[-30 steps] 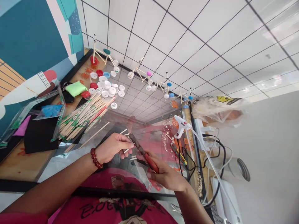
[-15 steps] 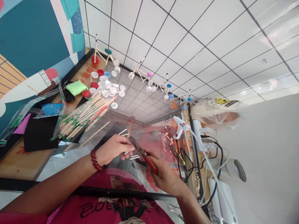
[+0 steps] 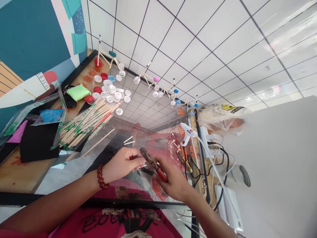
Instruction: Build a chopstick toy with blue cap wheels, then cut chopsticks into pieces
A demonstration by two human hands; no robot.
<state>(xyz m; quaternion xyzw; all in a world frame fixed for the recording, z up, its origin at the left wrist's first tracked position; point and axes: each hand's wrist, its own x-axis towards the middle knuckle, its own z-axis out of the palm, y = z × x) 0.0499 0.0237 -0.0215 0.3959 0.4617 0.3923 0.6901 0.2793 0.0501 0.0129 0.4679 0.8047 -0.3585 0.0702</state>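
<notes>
My left hand [image 3: 123, 162], with a red bead bracelet at the wrist, is closed in a pinch on a short wooden stick piece that barely shows. My right hand [image 3: 173, 180] grips red-handled pliers [image 3: 153, 164], whose jaws meet the left fingertips. Two short cut stick pieces [image 3: 129, 141] lie on the glass table top [image 3: 74, 165] just beyond my hands. A pile of wrapped wooden chopsticks [image 3: 86, 123] lies to the left.
Bottle caps [image 3: 111, 93] and small stick-and-cap bicycle models [image 3: 109, 59] stand at the back. A white glue gun [image 3: 186, 134], a power strip with cables [image 3: 210, 145] and a plastic bag [image 3: 220, 114] are on the right. Black and coloured sheets [image 3: 37, 138] lie far left.
Both hands drew a little closer to me and together. The pliers' jaws closed in on the stick piece at my left fingertips.
</notes>
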